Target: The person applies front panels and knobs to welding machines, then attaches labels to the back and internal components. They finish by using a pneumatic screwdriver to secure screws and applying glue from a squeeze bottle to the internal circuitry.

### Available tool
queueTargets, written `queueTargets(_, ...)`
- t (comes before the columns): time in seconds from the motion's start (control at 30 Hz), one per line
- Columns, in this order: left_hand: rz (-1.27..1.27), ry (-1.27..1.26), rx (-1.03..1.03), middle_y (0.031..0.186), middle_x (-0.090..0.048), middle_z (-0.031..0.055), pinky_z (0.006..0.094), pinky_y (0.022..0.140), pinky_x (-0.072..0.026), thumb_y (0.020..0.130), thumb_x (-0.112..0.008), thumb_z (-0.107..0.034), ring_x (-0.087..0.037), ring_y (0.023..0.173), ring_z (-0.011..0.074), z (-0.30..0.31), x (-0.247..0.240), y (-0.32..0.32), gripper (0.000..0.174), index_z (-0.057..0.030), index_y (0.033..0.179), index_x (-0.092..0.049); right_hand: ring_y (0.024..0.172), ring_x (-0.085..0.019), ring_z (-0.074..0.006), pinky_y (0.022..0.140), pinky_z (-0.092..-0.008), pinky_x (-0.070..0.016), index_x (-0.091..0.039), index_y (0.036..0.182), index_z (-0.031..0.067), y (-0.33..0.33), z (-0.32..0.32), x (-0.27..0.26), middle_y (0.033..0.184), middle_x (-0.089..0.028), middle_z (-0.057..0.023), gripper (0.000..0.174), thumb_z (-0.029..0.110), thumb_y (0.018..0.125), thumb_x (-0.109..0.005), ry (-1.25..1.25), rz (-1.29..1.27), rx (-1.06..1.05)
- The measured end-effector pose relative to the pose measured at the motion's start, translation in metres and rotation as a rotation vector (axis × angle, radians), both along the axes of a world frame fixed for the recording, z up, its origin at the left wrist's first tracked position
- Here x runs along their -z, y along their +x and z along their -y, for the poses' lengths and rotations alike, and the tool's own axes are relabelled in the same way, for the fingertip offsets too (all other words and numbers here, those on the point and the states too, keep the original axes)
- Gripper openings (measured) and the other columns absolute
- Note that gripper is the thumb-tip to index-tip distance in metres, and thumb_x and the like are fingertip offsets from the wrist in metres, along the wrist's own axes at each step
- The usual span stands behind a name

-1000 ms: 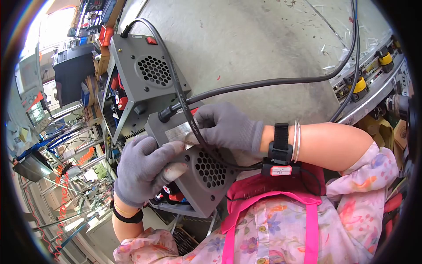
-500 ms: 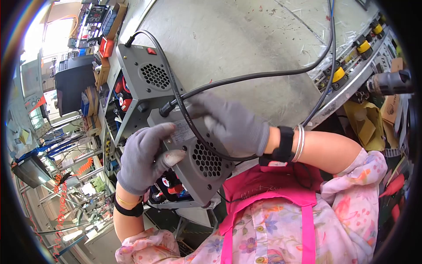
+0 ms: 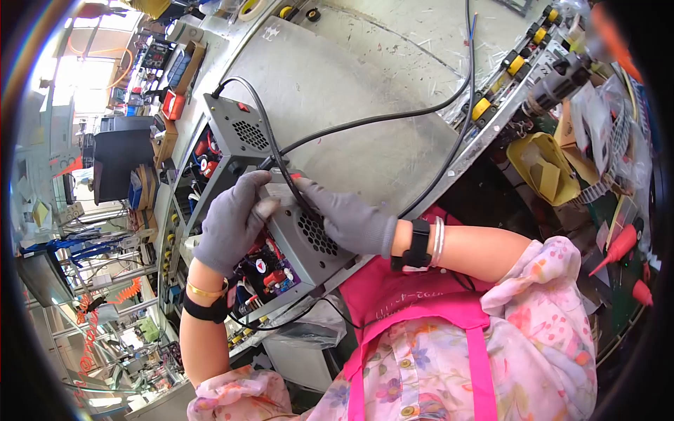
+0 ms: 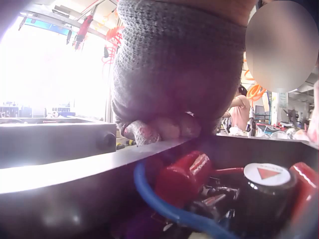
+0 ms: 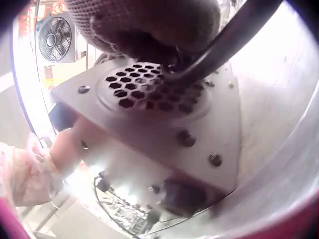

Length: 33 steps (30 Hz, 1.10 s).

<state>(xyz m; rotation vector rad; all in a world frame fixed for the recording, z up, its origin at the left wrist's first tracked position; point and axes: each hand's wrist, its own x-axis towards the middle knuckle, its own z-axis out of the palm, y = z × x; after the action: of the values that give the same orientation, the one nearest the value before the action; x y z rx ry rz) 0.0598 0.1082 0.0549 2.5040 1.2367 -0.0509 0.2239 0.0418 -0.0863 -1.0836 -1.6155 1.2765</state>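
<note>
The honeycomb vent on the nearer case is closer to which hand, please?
Right: the right hand is at the vent's edge, while the left hand is farther away, at the case's open-side edge.

We get far-left window [image 3: 70,74] blown out, head view bowed, black-rimmed. Left wrist view: gloved left hand [image 4: 174,74] backlit, dark. Right wrist view: haze, honeycomb vent [image 5: 149,90] soft.
</note>
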Motion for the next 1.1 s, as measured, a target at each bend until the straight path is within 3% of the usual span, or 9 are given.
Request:
queueTargets(0.1,-0.040,0.015,0.050,0.093,-0.063,0.0189,0.0392,0.074,-0.0474,0.094,-0.051,-0.026,-0.061,0.086,0.0368,-0.001,-0.002,0.001,0.031,-0.0015,0.113,-0.055,0.091,-0.062,-0.0415,0.081,-0.0453,-0.0502,-0.044,0.132,-0.0011,0.018,0.012,0.014,0.100,-0.063,-0.0279,0.054,0.001,0.077,-0.048,0.057,-0.109,0.016)
queueTargets(0.3,-0.194,0.092,0.225,0.082,-0.060,0.0148,0.0429,0.075,-0.0444,0.088,-0.055,-0.029,-0.057,0.083,0.0349,0.010,-0.012,0.012,0.025,-0.0101,0.098,-0.067,0.091,-0.064,-0.0164,0.083,-0.0304,-0.0517,-0.054,0.123,-0.0005,0.071,0.080,-0.002,0.102,-0.065,-0.0111,0.035,0.006,0.088,-0.056,0.019,-0.454,0.292)
queueTargets(0.37,-0.230,0.134,0.253,0.082,-0.059,0.0140,0.0429,0.074,-0.0440,0.085,-0.057,-0.032,-0.057,0.083,0.0333,0.017,-0.015,0.017,0.026,-0.0113,0.096,-0.069,0.089,-0.063,-0.0134,0.080,-0.0280,-0.0525,-0.055,0.121,0.0008,0.099,0.111,-0.011,0.102,-0.065,-0.0091,0.031,0.010,0.091,-0.055,-0.086,-0.687,0.459)
queueTargets(0.43,-0.213,0.132,0.248,0.080,-0.059,0.0136,0.0427,0.074,-0.0440,0.084,-0.058,-0.032,-0.057,0.081,0.0324,0.016,-0.013,0.018,0.027,-0.0109,0.094,-0.071,0.085,-0.062,-0.0112,0.076,-0.0256,-0.0526,-0.055,0.119,0.0016,0.136,0.139,-0.015,0.101,-0.064,-0.0079,0.029,0.014,0.093,-0.055,-0.153,-0.675,0.750)
queueTargets(0.53,-0.202,0.083,0.205,0.079,-0.060,0.0117,0.0422,0.077,-0.0445,0.084,-0.060,-0.035,-0.058,0.082,0.0325,0.015,-0.013,0.020,0.026,-0.0133,0.093,-0.072,0.070,-0.060,-0.0114,0.063,-0.0248,-0.0511,-0.058,0.107,0.0075,0.187,0.185,0.018,0.088,-0.064,-0.0046,0.029,0.033,0.094,-0.056,-0.418,-1.137,1.142)
queueTargets(0.7,-0.210,0.079,0.182,0.080,-0.061,0.0128,0.0424,0.076,-0.0444,0.084,-0.061,-0.036,-0.058,0.084,0.0331,0.017,-0.012,0.020,0.028,-0.0121,0.094,-0.072,0.072,-0.063,-0.0170,0.062,-0.0329,-0.0547,-0.062,0.099,0.0120,0.239,0.260,0.048,0.086,-0.065,-0.0030,0.053,0.063,0.083,-0.058,-0.412,-1.209,1.629)
queueTargets(0.9,-0.181,0.064,0.178,0.079,-0.061,0.0136,0.0432,0.076,-0.0445,0.085,-0.061,-0.033,-0.058,0.083,0.0336,0.019,-0.015,0.021,0.026,-0.0109,0.094,-0.072,0.081,-0.058,-0.0169,0.073,-0.0342,-0.0528,-0.060,0.103,0.0106,0.265,0.250,0.048,0.096,-0.060,-0.0037,0.070,0.074,0.074,-0.059,-0.376,-1.225,1.814)
queueTargets(0.93,-0.177,0.059,0.174,0.079,-0.061,0.0137,0.0433,0.076,-0.0446,0.085,-0.061,-0.032,-0.058,0.083,0.0338,0.019,-0.015,0.021,0.026,-0.0108,0.095,-0.072,0.073,-0.058,-0.0141,0.067,-0.0322,-0.0523,-0.059,0.095,0.0118,0.266,0.245,0.047,0.084,-0.059,-0.0002,0.062,0.070,0.075,-0.061,-0.319,-1.241,1.824)
queueTargets(1.1,-0.196,0.085,0.170,0.080,-0.061,0.0139,0.0433,0.076,-0.0447,0.085,-0.061,-0.033,-0.058,0.083,0.0340,0.018,-0.011,0.016,0.026,-0.0113,0.095,-0.072,0.071,-0.058,-0.0114,0.065,-0.0273,-0.0514,-0.058,0.094,0.0118,0.291,0.241,0.086,0.081,-0.059,0.0025,0.031,0.042,0.089,-0.062,-0.081,-1.258,1.912)
